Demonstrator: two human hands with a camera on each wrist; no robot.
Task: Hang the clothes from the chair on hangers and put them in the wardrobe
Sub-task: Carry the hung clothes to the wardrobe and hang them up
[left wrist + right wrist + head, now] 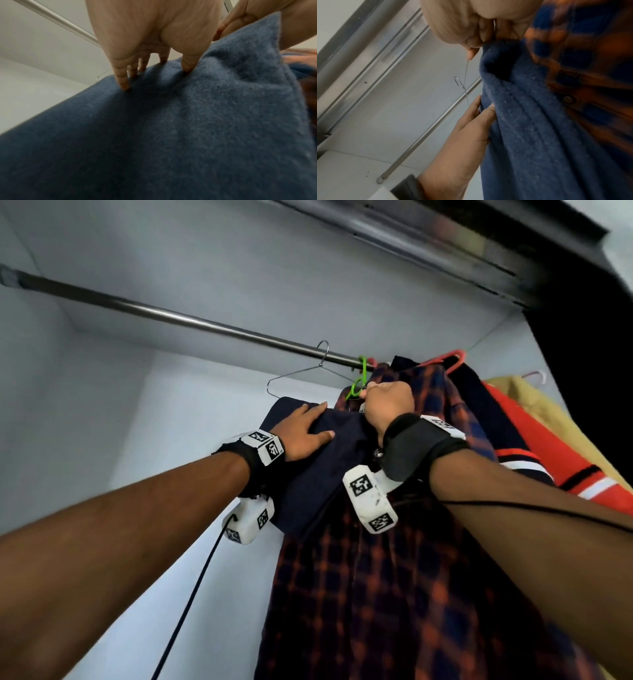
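- Inside a pale wardrobe (102, 412), a metal rail (178, 318) runs across the top.
- A navy garment (318, 470) is draped over a thin wire hanger (301, 373), whose hook sits at the rail.
- The left hand (305, 433) lies flat on the navy cloth, fingers (123, 81) straight and pressing into it.
- The right hand (387, 405) is curled closed, pinching the garment's top edge and the hanger wire.
- Just beside it hangs a plaid shirt (394, 594) on a green hanger (359, 381).
- Further right hang an orange striped garment (548, 453) and a tan one (534, 395).
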